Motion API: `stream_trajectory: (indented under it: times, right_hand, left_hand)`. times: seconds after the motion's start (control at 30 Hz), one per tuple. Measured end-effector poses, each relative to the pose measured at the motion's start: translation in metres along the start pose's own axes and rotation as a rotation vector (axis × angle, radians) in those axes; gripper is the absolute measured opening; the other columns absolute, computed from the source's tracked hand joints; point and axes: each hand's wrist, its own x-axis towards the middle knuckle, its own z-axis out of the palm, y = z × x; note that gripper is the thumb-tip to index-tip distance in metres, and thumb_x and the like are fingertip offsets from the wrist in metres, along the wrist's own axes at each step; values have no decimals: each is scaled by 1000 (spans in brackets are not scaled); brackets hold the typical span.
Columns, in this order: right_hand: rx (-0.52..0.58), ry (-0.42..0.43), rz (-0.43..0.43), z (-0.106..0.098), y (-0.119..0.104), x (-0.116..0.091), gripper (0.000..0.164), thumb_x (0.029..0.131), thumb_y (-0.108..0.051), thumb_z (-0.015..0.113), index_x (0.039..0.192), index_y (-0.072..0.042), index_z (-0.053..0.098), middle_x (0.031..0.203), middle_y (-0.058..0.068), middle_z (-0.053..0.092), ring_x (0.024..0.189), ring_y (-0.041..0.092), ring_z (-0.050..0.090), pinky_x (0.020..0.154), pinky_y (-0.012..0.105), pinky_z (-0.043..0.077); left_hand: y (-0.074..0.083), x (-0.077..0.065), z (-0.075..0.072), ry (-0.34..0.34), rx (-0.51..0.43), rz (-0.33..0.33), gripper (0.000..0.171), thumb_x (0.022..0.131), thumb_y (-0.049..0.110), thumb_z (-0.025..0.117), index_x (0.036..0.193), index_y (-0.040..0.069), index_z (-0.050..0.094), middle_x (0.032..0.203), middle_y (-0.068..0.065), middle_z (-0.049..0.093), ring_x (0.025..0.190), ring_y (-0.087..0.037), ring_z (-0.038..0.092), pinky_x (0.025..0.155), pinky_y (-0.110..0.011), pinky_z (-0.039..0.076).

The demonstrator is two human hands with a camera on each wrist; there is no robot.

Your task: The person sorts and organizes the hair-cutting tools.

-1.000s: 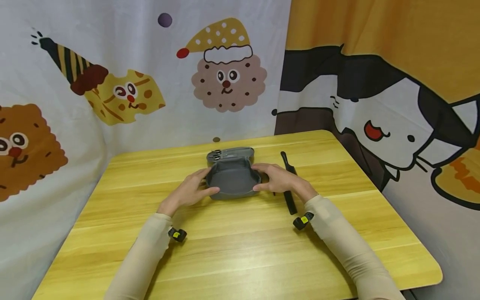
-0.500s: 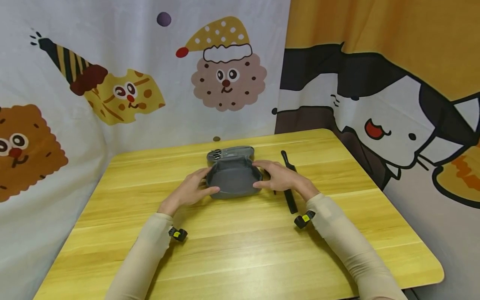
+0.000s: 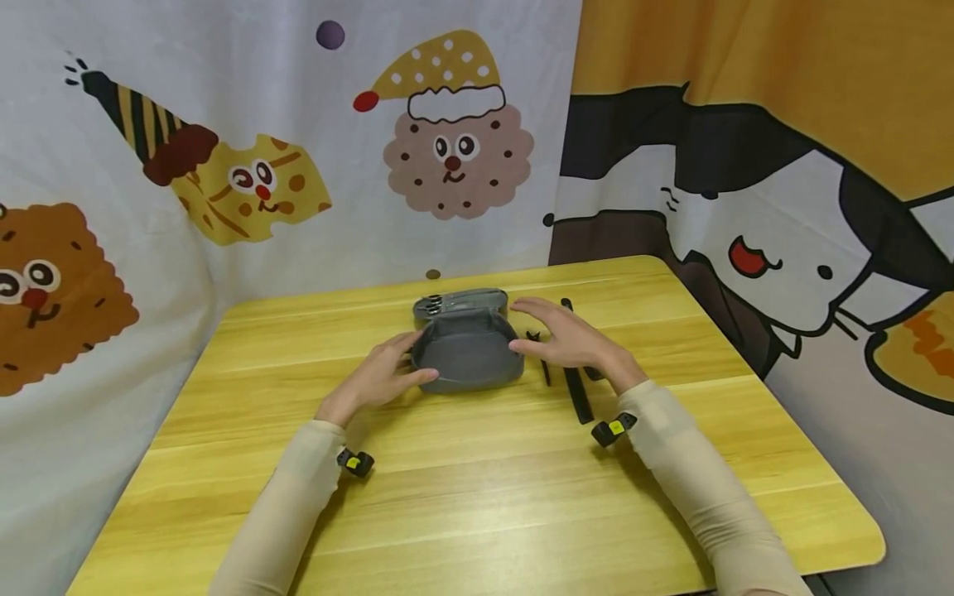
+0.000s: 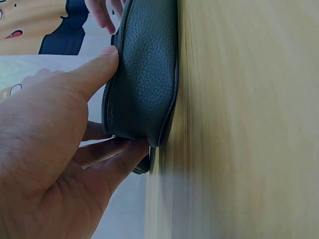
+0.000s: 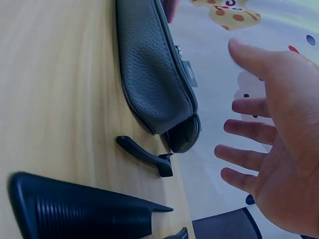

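A grey zip case [image 3: 469, 364] lies unzipped on the table, its lid folded back [image 3: 477, 301]. Metal tools with ring-like handles [image 3: 431, 305] sit in the lid. My left hand [image 3: 376, 374] holds the case's left end, thumb [image 4: 107, 62] on the zip edge and fingers round the side. Off the case's right end, my right hand [image 3: 570, 338] hovers with fingers spread, holding nothing. Below it lie a black comb [image 3: 577, 399] and a small curved black piece [image 5: 144, 155], whose kind I cannot tell.
The wood-grain table [image 3: 462, 497] has rounded corners and meets a printed curtain [image 3: 335, 248] at the back. Another dark object [image 3: 594, 373] lies right of the comb, partly hidden by the right hand.
My right hand has lifted off the case's right side and moved up and to the right, uncovering the small black piece. My left hand stays on the case.
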Motion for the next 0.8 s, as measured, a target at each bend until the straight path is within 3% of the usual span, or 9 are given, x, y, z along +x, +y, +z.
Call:
stream_trajectory:
  times: [0.23,0.47,0.67,0.8]
  right_hand:
    - [-97,51,44,-3,5,0,66,113,-39,70,170,-11,50,177,19,47,164,45,45,135,71,38]
    - [-194,48,64,-2,8,-1,61,110,-32,77,160,-1,60,165,24,59,150,47,60,125,68,51]
    - [-298,18,92,2,10,-3,49,104,-34,84,137,1,76,130,20,78,119,38,75,105,59,64]
    - [-342,-19,111,5,12,-3,39,102,-38,86,119,-4,81,113,12,81,96,26,75,92,51,66]
  left_hand:
    - [-2,0,1,-3,0,5,95,110,50,73,178,0,29,182,-30,34,157,-51,54,124,-58,55]
    - [1,-1,-2,-9,-6,8,95,109,48,75,178,0,29,181,-30,35,157,-51,54,123,-57,56]
    - [1,-1,-3,-13,4,7,94,111,49,72,178,-1,28,181,-30,34,158,-51,53,125,-60,54]
    - [2,-2,-4,-20,8,1,94,111,49,72,178,0,28,182,-30,34,159,-51,52,127,-61,52]
